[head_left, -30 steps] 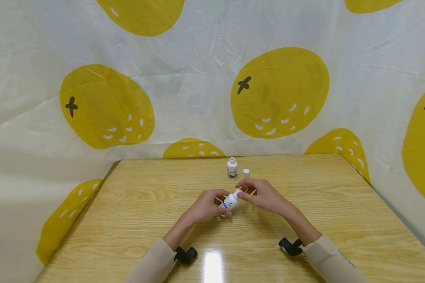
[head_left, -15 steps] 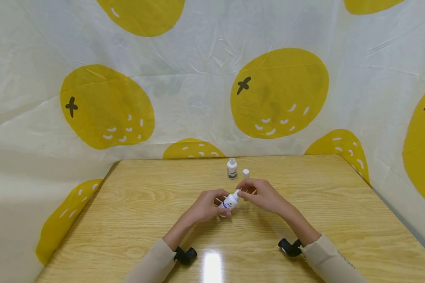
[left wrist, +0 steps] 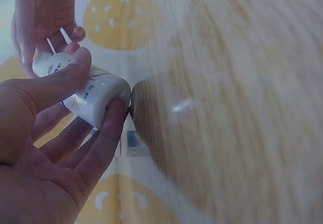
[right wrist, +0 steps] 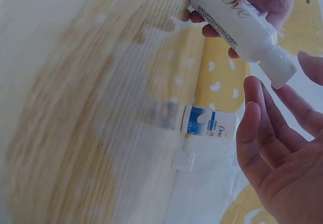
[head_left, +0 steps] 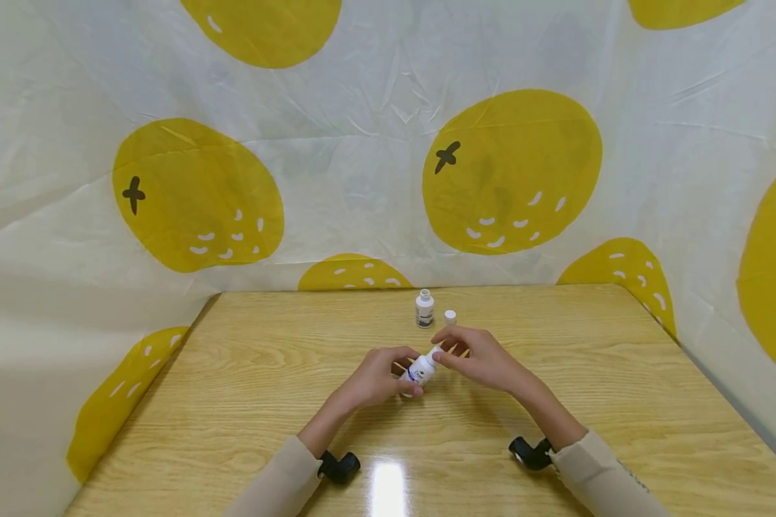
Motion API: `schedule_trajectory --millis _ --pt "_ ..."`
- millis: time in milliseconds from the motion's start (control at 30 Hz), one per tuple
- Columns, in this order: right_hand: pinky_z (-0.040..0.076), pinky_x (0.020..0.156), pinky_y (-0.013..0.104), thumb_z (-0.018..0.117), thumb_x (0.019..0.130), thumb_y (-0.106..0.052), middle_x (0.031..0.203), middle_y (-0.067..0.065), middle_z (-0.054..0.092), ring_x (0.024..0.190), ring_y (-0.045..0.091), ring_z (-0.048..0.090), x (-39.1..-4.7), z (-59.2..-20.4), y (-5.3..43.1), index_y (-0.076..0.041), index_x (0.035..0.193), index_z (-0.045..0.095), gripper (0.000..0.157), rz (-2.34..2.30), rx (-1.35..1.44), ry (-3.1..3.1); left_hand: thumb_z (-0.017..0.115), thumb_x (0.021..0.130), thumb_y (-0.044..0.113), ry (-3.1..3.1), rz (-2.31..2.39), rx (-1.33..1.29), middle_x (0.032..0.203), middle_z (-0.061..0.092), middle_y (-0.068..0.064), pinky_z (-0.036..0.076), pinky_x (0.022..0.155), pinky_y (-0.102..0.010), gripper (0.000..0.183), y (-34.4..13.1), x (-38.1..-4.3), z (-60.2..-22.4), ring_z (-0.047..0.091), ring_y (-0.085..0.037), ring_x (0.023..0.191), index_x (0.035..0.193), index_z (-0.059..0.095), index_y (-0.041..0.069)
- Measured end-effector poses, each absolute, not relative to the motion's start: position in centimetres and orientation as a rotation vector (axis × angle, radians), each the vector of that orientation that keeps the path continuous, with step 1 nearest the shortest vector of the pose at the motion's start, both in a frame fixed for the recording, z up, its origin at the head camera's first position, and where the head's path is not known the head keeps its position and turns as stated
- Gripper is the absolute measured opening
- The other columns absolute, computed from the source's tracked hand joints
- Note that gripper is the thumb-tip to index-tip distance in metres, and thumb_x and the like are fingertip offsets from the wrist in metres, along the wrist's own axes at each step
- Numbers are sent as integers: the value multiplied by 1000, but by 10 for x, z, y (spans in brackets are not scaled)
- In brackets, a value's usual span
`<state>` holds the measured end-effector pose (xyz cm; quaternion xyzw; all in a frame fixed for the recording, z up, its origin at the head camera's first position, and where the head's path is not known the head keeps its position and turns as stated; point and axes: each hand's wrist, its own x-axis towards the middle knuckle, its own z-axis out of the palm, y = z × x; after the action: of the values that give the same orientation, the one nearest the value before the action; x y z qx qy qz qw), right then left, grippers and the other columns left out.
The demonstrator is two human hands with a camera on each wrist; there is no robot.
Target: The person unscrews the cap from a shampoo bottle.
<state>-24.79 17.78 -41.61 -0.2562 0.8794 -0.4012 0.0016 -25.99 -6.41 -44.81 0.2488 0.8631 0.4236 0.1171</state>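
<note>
My left hand (head_left: 376,376) grips a small white Dove bottle (head_left: 419,370) by its body, tilted with its top to the right. A fingertip lies against the bottle's base in the left wrist view, close to the tabletop. At the bottle's upper end is a white cap (right wrist: 277,67). The thumb and fingers of my right hand (head_left: 481,359) are around that cap; the exact contact is partly hidden. Behind the hands a second white bottle (head_left: 425,310) stands upright with its neck uncovered. A loose white cap (head_left: 450,317) sits to its right.
The wooden table (head_left: 265,345) reaches back to a white curtain (head_left: 349,187) printed with yellow fruit. Black wrist devices sit at both cuffs, the left device (head_left: 340,467) and the right device (head_left: 532,454).
Both hands stay in nearly the same place on the bottle and its cap. The right fingers shift slightly at the cap. The standing bottle and loose cap have not moved.
</note>
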Motion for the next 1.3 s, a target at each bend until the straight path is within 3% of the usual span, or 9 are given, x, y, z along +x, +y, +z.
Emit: schedule_trajectory --millis 233,600,1000,1300 --pt "54 74 25 68 101 -31 96 0 74 83 11 63 -249 -417 177 -13 110 74 22 -1254 -740 2776 88 83 17 2526 1248 745 111 75 -5 59 80 -31 44 -64 -262 -450 72 -19 97 124 72 15" --pt "56 71 28 69 100 -19 103 6 75 83 15 66 -247 -416 179 -7 118 72 22 -1271 -832 2720 88 83 17 2514 1256 742 110 75 -6 58 74 -26 44 -65 -260 -450 72 -15 94 125 72 16" --pt "54 69 26 70 99 -28 95 5 75 79 13 66 -248 -416 176 -10 111 73 21 -1289 -743 2761 88 83 17 2529 1254 752 110 76 -6 58 76 -27 43 -64 -260 -449 73 -17 94 123 72 16" --pt "53 64 25 69 99 -18 97 8 74 79 28 70 -247 -416 178 -6 115 72 20 -1313 -800 2699 88 83 17 2524 1261 751 111 76 -7 59 76 -27 44 -64 -259 -448 73 -19 96 124 72 16"
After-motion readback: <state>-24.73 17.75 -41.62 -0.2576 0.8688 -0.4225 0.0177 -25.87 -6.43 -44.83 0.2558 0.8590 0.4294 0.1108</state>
